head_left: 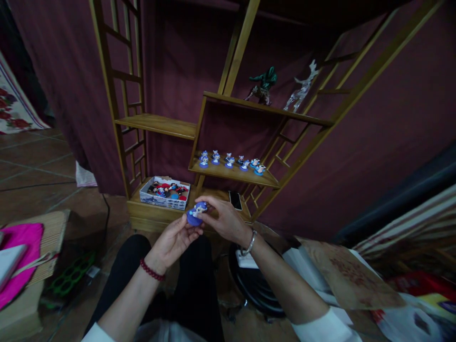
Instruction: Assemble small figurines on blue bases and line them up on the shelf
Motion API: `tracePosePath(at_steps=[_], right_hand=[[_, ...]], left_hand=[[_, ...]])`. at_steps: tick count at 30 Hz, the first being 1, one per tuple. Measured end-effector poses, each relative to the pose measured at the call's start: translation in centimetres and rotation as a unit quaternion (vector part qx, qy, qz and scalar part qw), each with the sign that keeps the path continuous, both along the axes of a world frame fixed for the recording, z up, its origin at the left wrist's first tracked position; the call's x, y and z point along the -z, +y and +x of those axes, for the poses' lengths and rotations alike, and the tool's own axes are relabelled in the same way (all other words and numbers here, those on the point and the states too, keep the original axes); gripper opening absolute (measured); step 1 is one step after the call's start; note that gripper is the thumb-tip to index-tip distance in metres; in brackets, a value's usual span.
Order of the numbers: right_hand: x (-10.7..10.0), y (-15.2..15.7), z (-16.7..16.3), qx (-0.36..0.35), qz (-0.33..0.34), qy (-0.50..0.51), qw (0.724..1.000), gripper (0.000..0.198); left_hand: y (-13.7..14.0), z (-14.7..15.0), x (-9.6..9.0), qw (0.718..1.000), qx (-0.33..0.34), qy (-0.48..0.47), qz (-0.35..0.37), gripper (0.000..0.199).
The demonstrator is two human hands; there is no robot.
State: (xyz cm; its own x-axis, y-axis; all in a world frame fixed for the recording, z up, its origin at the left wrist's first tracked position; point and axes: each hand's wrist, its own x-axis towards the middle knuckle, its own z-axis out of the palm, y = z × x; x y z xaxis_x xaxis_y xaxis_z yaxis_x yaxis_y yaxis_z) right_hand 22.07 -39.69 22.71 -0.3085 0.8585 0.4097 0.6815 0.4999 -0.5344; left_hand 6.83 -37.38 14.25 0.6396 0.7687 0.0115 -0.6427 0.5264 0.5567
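Note:
Between my two hands is a small purple-and-white figurine (195, 214) on a round purple base, tilted. My left hand (174, 240) pinches the base from below, fingers curled around its edge. From above and the right, my right hand (223, 216) grips the figurine's upper part with thumb and fingers. Beyond the hands, several similar figurines (230, 163) stand in two rows on a wooden shelf (235, 175). An open cardboard box (164, 203) to the left holds a jumble of small figurines in red, black and blue.
A phone (235, 200) lies on the cabinet's low ledge. A dark green figure (265, 85) and a clear deer statue (302, 88) stand on the upper shelf. A black stool (258, 289) is at my right, a pink cloth (24, 256) at far left.

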Motion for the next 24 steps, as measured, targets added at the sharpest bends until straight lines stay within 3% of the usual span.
tracePosePath(at_steps=[11, 18, 24], right_hand=[[1.3, 0.2, -0.8, 0.055, -0.015, 0.044, 0.997, 0.025], [2.3, 0.4, -1.2, 0.033, 0.003, 0.080, 0.996, 0.026], [2.5, 0.6, -1.4, 0.033, -0.013, 0.103, 0.994, 0.025]], left_hand=[[-0.1, -0.3, -0.5, 0.998, -0.060, 0.030, 0.017, 0.030], [-0.3, -0.7, -0.8, 0.991, -0.121, 0.056, 0.030, 0.041], [-0.2, -0.9, -0.9, 0.989, -0.130, 0.060, 0.034, 0.041]])
